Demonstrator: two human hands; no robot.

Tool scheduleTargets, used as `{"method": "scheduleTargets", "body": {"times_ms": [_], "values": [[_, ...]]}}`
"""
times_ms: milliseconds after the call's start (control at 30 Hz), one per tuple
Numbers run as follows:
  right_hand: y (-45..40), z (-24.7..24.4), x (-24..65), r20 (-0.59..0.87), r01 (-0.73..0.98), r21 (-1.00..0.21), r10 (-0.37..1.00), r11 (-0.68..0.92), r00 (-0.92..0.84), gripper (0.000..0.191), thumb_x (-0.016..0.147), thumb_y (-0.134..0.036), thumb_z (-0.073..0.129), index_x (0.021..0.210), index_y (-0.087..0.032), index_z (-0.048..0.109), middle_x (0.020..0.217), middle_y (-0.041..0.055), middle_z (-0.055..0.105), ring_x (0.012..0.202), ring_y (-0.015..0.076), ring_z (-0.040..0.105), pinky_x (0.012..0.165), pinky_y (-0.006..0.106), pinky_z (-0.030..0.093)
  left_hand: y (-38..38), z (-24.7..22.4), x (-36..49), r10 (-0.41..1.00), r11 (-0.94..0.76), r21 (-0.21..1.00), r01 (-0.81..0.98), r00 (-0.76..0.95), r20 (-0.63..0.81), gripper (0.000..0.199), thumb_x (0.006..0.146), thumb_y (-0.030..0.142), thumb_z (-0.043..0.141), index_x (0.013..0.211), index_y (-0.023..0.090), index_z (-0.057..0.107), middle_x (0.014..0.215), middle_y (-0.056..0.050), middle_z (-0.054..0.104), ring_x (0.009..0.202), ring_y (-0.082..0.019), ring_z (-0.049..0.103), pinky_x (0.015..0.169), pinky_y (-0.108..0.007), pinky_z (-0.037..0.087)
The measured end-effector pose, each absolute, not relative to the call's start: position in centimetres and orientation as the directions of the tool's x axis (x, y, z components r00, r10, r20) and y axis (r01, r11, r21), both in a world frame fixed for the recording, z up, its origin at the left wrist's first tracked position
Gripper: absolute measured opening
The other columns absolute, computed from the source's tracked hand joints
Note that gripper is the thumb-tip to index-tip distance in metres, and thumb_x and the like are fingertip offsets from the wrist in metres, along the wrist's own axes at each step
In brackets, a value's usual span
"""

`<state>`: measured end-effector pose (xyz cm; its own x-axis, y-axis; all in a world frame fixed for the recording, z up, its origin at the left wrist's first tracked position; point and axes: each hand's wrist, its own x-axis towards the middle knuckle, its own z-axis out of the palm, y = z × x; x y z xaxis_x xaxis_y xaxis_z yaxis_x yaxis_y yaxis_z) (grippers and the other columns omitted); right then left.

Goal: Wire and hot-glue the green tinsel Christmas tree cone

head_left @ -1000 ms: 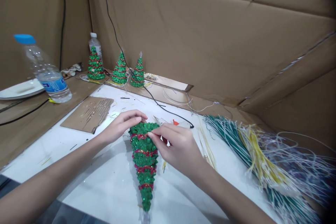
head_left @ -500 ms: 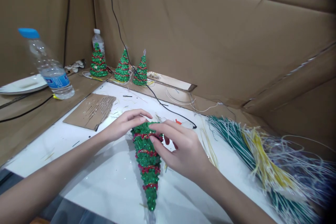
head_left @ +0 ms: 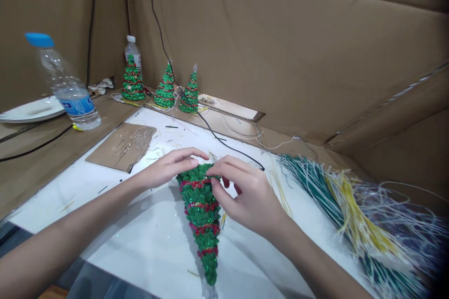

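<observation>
Lying at lower centre: one red-banded green Christmas tree (head_left: 203, 218), tip toward me, likely to present its wide end; my left hand (head_left: 171, 167) loosely spread there, right hand (head_left: 245, 191) beside, thumb and forefinger parted.

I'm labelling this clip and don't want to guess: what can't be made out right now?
- Head view: whether the right hand pinches anything; the hand itself covers the contact spot on the nearest tree.
- Head view: the white-capped bottle's lower part, hidden behind the leftmost tree.
- Head view: the rest of the white plate, cut off by the left edge.
- Head view: the blue label's lettering, too blurred.
</observation>
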<state>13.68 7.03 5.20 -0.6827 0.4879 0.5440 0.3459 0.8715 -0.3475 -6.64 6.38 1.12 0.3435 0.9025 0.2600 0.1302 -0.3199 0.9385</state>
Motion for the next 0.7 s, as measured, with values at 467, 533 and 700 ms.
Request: {"method": "scheduleTargets", "body": {"times_ms": [467, 533, 700], "values": [[7.4, 7.0, 14.7, 0.505, 0.342, -0.402, 0.517, 0.849, -0.691, 0.014, 0.078, -0.008, 0.056, 0.083, -0.015, 0.067, 0.074, 0.0005, 0.063, 0.06, 0.0071, 0.052, 0.054, 0.02, 0.042, 6.6, 0.8, -6.4, 0.912, -0.311, 0.921, 0.235, 0.347, 0.219, 0.032, 0.095, 0.039, 0.042, 0.102, 0.018, 0.065, 0.105, -0.004, 0.068, 0.103, -0.021, 0.058, 0.094, -0.031, 0.04], [7.4, 6.6, 14.5, 0.477, 0.338, -0.411, 0.515, 0.847, -0.712, 0.013, 0.079, -0.01, 0.057, 0.084, -0.016, 0.068, 0.075, 0.001, 0.063, 0.062, 0.0079, 0.053, 0.055, 0.02, 0.041, 6.6, 0.6, -6.4, 0.914, -0.304, 0.92, 0.247, 0.347, 0.209, 0.034, 0.096, 0.04, 0.041, 0.102, 0.018, 0.066, 0.103, -0.004, 0.068, 0.102, -0.021, 0.058, 0.092, -0.03, 0.041], [7.6, 5.1, 14.0, 0.442, 0.341, -0.411, 0.512, 0.845, -0.736, 0.015, 0.085, -0.015, 0.054, 0.086, -0.015, 0.069, 0.077, 0.0032, 0.063, 0.067, 0.0104, 0.055, 0.058, 0.022, 0.043, 6.7, 0.1, -6.5, 0.916, -0.305, 0.918, 0.251, 0.34, 0.212, 0.036, 0.096, 0.04, 0.042, 0.107, 0.018, 0.068, 0.103, -0.004, 0.07, 0.102, -0.02, 0.06, 0.09, -0.029, 0.044]]}}
